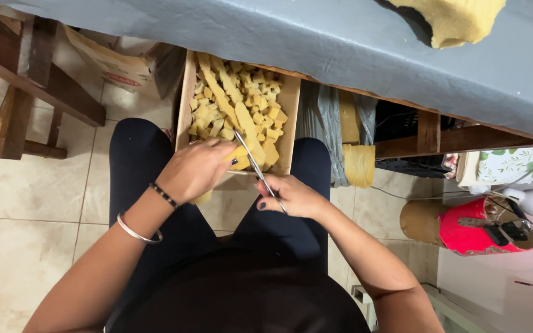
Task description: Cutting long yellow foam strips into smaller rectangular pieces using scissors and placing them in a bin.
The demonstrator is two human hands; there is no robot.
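A shallow cardboard box (185,98) rests on my lap, filled with several small yellow foam cubes (242,92) and a few long foam strips. My left hand (195,169) grips one yellow foam strip (249,139) over the near end of the box. My right hand (291,196) holds metal scissors (255,165), whose blades point up and left into the strip just beside my left fingers. A thin silver bangle and a dark beaded bracelet sit on my left wrist.
A grey-covered table edge (316,43) runs above the box, with a yellow foam slab (458,21) on it. A wooden stool (26,80) stands at left on the tiled floor. At right are foam in plastic bags (350,132) and a red appliance (482,228).
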